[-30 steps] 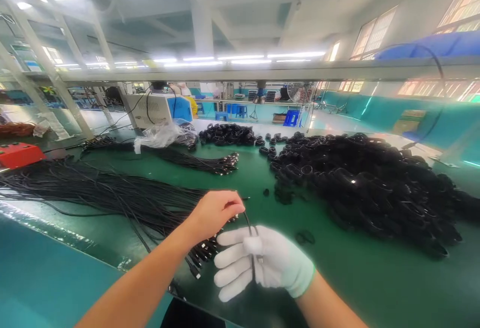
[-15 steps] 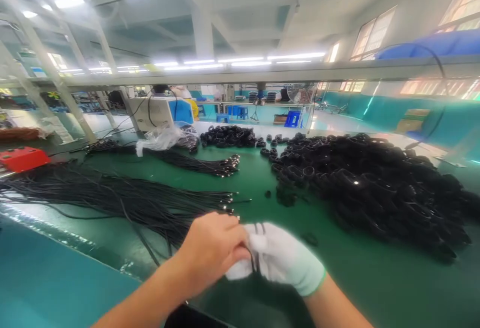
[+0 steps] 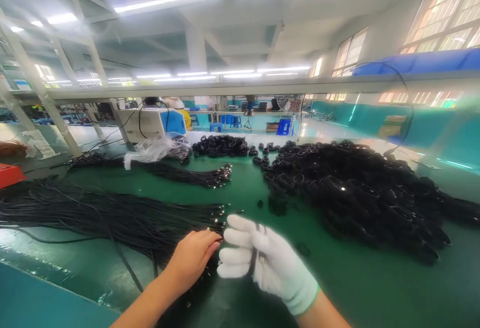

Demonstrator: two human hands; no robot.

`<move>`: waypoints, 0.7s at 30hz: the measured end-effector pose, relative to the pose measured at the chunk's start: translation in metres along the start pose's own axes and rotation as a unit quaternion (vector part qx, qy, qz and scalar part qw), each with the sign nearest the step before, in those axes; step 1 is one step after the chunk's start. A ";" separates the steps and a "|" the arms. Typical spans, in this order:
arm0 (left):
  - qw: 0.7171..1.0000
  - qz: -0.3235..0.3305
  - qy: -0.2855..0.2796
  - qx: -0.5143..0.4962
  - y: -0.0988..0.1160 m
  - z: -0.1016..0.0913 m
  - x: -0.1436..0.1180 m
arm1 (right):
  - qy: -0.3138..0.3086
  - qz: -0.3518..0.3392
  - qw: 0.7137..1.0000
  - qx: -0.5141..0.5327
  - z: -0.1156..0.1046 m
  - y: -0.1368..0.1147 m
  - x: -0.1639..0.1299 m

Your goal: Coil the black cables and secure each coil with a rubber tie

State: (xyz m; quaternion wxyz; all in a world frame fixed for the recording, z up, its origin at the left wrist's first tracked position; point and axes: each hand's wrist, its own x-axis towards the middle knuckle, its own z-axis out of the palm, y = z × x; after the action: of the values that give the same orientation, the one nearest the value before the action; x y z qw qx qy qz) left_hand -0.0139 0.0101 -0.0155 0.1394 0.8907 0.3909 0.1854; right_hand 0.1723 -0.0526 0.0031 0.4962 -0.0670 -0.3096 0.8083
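Note:
My left hand (image 3: 193, 258) is bare, its fingers pressed together at the tips of a bundle of black cables (image 3: 176, 213) with small metal ends. A dark cable end seems to sit at its fingertips, mostly hidden. To its right, my right hand (image 3: 277, 258) wears a white glove with a green cuff. The thumb presses against the fingers, and a thin black cable (image 3: 254, 262) runs across the palm. A small metal end (image 3: 262, 259) shows beside the thumb. The hands are slightly apart.
A large heap of black ring-shaped parts (image 3: 352, 193) covers the right side of the green table (image 3: 240, 188). Behind lie a second cable bundle (image 3: 187, 172), a clear plastic bag (image 3: 150, 150) and a smaller ring pile (image 3: 219, 145). A red box (image 3: 10, 175) stands far left.
My left hand has moved left, away from the glove to the cable ends. The gloved fingers have straightened while keeping the black cable. The view has shifted slightly right and up.

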 end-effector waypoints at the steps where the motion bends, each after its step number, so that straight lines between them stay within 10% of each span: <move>1: 0.998 -0.008 0.014 0.056 -0.003 0.003 -0.004 | 0.014 -0.014 1.000 -0.011 0.000 -0.003 0.000; 14: 0.986 0.103 0.040 0.125 0.056 0.005 -0.033 | 0.186 -0.008 0.975 -0.118 -0.008 -0.002 0.002; 21: 0.992 0.116 -0.014 -0.047 0.034 -0.044 0.009 | -0.001 0.157 0.986 -0.063 -0.008 0.018 -0.002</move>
State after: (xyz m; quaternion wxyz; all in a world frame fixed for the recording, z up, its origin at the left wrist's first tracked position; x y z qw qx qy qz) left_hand -0.0057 -0.0011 0.0392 0.1645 0.9248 0.2741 0.2063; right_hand 0.1636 -0.0567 -0.0140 0.3574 -0.1457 -0.3458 0.8553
